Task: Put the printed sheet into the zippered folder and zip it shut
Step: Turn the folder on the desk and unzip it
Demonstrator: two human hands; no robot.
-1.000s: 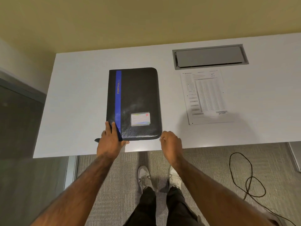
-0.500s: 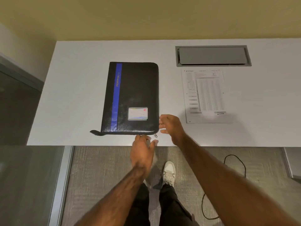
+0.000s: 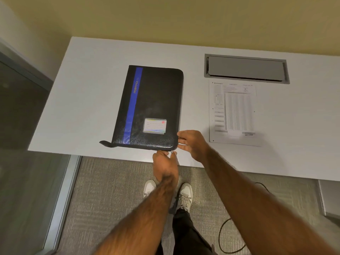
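Warm, even indoor light, moderately bright. Faint soft shadows on worktop (image 3: 88, 111). Dull sheen on folder (image 3: 156, 105) cover. Text on printed sheet (image 3: 233, 113) soft, unreadable. Tiny zipper pull (image 3: 172, 152), detail lost. Wide-angle bending at edges; forearms (image 3: 139, 218) slightly blurred.

Glossy leather-look folder (image 3: 156, 100), smooth matt table (image 3: 82, 89), paper sheet (image 3: 233, 113)

White counter (image 3: 82, 100): black folder (image 3: 154, 100) at frame centre, printed sheet (image 3: 233, 113) to its right, below a recessed hatch (image 3: 245, 68).
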